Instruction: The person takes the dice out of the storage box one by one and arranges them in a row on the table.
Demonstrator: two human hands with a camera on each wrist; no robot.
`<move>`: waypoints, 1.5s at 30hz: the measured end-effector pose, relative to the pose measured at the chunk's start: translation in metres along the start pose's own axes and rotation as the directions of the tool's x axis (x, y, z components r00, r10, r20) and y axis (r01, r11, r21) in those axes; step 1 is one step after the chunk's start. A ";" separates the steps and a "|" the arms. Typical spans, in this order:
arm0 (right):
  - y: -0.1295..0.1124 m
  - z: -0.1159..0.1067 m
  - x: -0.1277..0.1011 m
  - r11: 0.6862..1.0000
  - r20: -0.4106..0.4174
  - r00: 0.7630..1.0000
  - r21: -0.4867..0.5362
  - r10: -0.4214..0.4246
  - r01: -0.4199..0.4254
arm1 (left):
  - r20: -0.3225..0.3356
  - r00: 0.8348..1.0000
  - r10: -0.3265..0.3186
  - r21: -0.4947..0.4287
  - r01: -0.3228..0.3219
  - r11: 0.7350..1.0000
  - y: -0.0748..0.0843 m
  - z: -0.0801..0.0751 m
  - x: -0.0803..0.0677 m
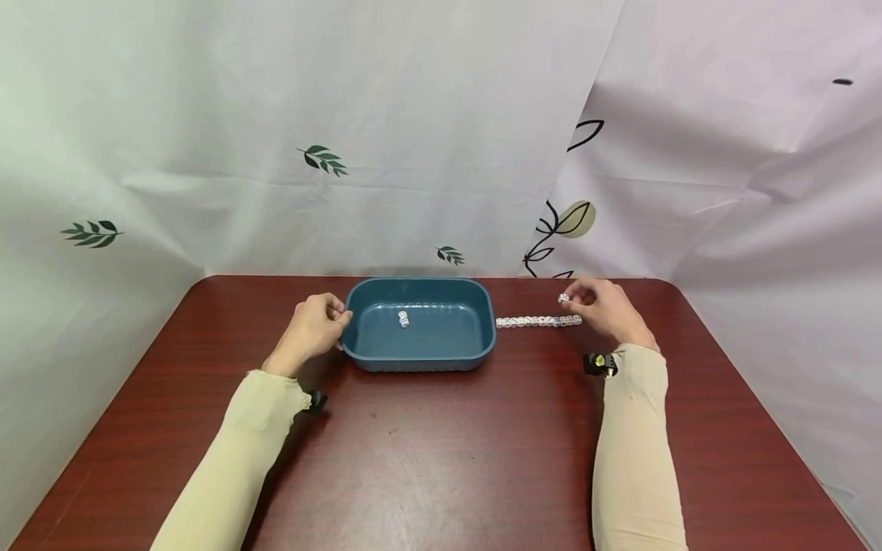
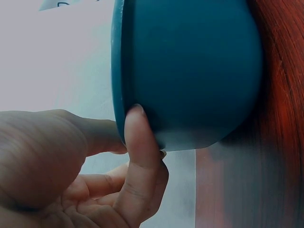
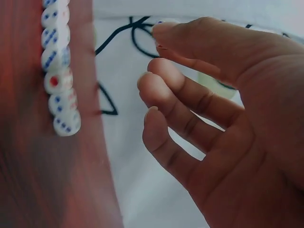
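Note:
A teal tray (image 1: 482, 353) stands at the middle back of the dark red table (image 1: 441, 459), with one white die (image 1: 403, 319) lying inside it. My left hand (image 1: 339, 314) grips the tray's left rim. In the left wrist view the thumb (image 2: 137, 142) presses the tray's outer wall (image 2: 190, 71) while a finger hooks over the edge. Right of the tray lies a row of dice (image 1: 539, 321), seen close up as the row of dice (image 3: 57, 71). My right hand (image 1: 570, 297) hovers above the row's right end and pinches a single die (image 1: 563, 298). That die is hidden in the right wrist view, where the fingers (image 3: 161, 95) are curled.
White curtains with leaf prints (image 1: 324, 159) close off the back and both sides of the table. Bare wood stretches from the tray to the front edge. Both forearms wear beige sleeves (image 1: 630, 444).

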State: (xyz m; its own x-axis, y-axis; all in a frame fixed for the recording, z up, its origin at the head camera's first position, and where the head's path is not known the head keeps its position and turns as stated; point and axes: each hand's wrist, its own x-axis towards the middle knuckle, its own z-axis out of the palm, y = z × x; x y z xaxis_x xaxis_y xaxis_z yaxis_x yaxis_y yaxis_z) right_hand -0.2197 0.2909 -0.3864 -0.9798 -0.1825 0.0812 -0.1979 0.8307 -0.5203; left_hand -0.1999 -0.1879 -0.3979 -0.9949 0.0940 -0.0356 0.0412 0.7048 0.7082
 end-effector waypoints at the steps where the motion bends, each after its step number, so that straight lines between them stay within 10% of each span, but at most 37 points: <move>1: 0.002 0.001 -0.001 1.000 -0.002 1.000 -0.004 0.006 -0.006 | 0.001 1.000 -0.002 0.001 0.002 1.000 -0.001 0.000 0.000; 28: 0.044 0.003 -0.009 0.970 0.005 0.971 -0.036 0.241 -0.240 | -0.003 1.000 -0.005 -0.008 0.005 1.000 0.000 -0.003 0.001; 45: 0.048 0.017 -0.003 0.975 0.034 0.975 -0.040 0.221 -0.219 | 0.003 1.000 -0.019 -0.004 0.019 1.000 0.000 -0.001 0.000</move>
State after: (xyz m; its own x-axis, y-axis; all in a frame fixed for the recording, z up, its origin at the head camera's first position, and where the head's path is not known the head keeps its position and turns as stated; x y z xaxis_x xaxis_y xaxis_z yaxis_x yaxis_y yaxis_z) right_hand -0.2257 0.3230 -0.4259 -0.9978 -0.0127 -0.0646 0.0207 0.8709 -0.4910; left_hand -0.1999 -0.1882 -0.3971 -0.9952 0.0826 -0.0515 0.0217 0.7039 0.7099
